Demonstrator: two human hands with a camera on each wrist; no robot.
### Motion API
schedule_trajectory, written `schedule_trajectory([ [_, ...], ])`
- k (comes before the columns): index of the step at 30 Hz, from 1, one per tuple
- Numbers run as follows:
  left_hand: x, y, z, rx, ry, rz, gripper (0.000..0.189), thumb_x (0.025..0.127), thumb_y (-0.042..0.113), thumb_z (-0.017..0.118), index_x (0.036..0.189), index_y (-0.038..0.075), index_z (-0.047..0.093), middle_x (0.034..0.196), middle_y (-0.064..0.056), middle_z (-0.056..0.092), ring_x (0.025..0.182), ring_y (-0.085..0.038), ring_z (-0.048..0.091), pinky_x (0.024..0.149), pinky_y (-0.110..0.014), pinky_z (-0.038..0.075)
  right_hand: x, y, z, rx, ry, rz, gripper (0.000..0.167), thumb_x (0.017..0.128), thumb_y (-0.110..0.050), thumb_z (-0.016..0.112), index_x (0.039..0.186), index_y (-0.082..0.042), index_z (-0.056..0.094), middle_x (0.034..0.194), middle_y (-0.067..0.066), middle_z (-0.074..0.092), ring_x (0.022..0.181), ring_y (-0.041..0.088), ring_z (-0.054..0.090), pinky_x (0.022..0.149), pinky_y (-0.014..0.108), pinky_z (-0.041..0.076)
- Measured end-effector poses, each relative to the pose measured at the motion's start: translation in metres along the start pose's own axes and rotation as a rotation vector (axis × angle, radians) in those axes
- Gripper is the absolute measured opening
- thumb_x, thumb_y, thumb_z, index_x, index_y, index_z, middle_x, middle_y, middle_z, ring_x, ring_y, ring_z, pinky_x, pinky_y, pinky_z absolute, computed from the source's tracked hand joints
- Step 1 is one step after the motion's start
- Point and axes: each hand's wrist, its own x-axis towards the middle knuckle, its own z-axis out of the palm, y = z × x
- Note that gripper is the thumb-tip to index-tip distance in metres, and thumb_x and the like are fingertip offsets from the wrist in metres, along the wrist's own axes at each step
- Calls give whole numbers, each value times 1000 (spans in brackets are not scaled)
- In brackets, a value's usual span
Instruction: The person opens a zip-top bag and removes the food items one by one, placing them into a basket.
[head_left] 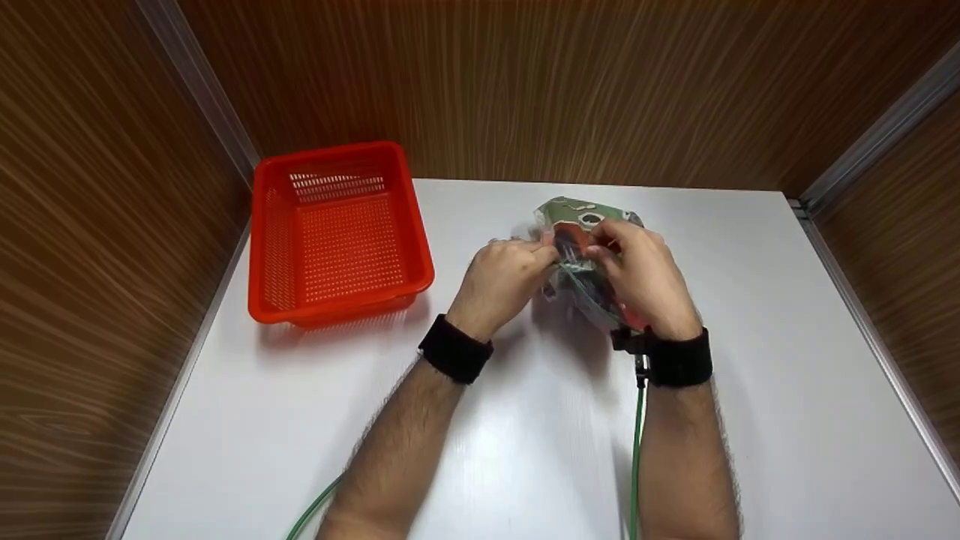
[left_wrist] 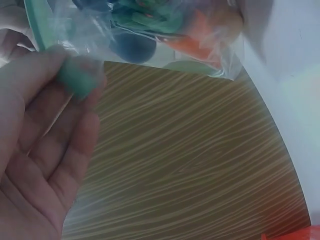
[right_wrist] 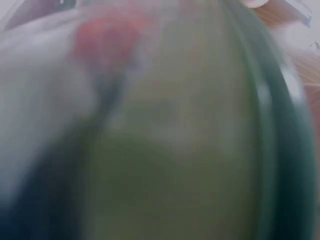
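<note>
Left forearm (head_left: 401, 442) aslant, right forearm (head_left: 684, 450) straight ahead, left hand (head_left: 506, 279) and right hand (head_left: 641, 271) close together, both in a pinch

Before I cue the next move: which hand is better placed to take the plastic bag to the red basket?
Left, probably: the left hand pinches the clear plastic bag on the side nearer the red plastic basket; the right hand is farther away.

From above, the head camera faces the far edge of the worktop (head_left: 540, 465); the left wrist camera views the bag (left_wrist: 165, 30) closely, the right almost against it; head and left views share it
</note>
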Motion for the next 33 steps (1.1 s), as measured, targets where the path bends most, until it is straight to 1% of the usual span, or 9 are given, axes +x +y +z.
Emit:
schedule_trajectory([
  [4, -1, 1, -5, -34, 42, -30, 8, 112, 20, 81, 115, 16, 87, 85, 1, 85, 79, -21, 84, 69, -40, 70, -2, -6, -3, 2, -30, 15, 13, 113, -15, 79, 119, -3, 79, 124, 20, 82, 116, 37, 75, 101, 55, 59],
  [9, -1, -1, -11, -76, 109, -73, 10, 113, 18, 80, 112, 13, 88, 96, -2, 90, 85, -23, 87, 76, -40, 72, -15, -23, -14, -1, -60, 16, 18, 113, -20, 81, 122, -3, 80, 126, 18, 81, 117, 35, 77, 103, 56, 63],
  [11, 0, -2, -13, -104, 129, -101, 12, 114, 18, 80, 114, 11, 89, 102, -3, 91, 91, -24, 89, 81, -41, 74, -21, -30, -16, -23, -77, 2, 21, 110, -23, 86, 120, -5, 80, 121, 15, 81, 111, 33, 77, 98, 52, 63],
  [15, -1, -5, -17, -143, 156, -139, 15, 115, 19, 79, 117, 9, 88, 106, -6, 92, 96, -24, 90, 85, -40, 74, -29, -38, -13, -125, -144, 2, 23, 103, -25, 92, 111, -8, 78, 106, 10, 78, 98, 30, 71, 86, 44, 54],
  [20, -3, -11, -23, -166, 182, -171, 17, 115, 21, 78, 119, 8, 89, 108, -7, 92, 95, -26, 89, 85, -42, 74, -30, -38, -10, -213, -214, 39, 13, 102, -16, 81, 110, -6, 79, 96, 9, 73, 90, 29, 66, 77, 42, 49],
  [23, -4, -15, -29, -173, 200, -189, 18, 116, 21, 77, 118, 8, 89, 108, -8, 92, 96, -26, 89, 86, -44, 74, -30, -35, -12, -221, -218, 57, 13, 101, -13, 76, 110, -5, 80, 92, 7, 71, 85, 28, 63, 71, 40, 45],
  [26, -5, -18, -34, -166, 220, -186, 18, 116, 21, 76, 117, 7, 88, 109, -7, 91, 99, -26, 89, 89, -44, 74, -30, -33, -14, -210, -203, 61, 13, 100, -14, 75, 109, -6, 81, 89, 5, 69, 82, 25, 61, 68, 38, 42],
  [29, -6, -20, -39, -149, 245, -171, 18, 117, 21, 76, 117, 7, 88, 110, -7, 92, 101, -26, 90, 91, -44, 73, -30, -29, -18, -194, -174, 53, 11, 100, -15, 74, 107, -9, 81, 88, 4, 70, 82, 24, 61, 68, 38, 42],
  [33, -7, -21, -44, -119, 293, -151, 18, 116, 20, 76, 118, 7, 89, 111, -8, 92, 102, -27, 90, 92, -44, 74, -29, -24, -23, -168, -126, 61, 7, 103, -15, 75, 106, -12, 81, 93, 6, 78, 85, 24, 67, 70, 37, 45],
])
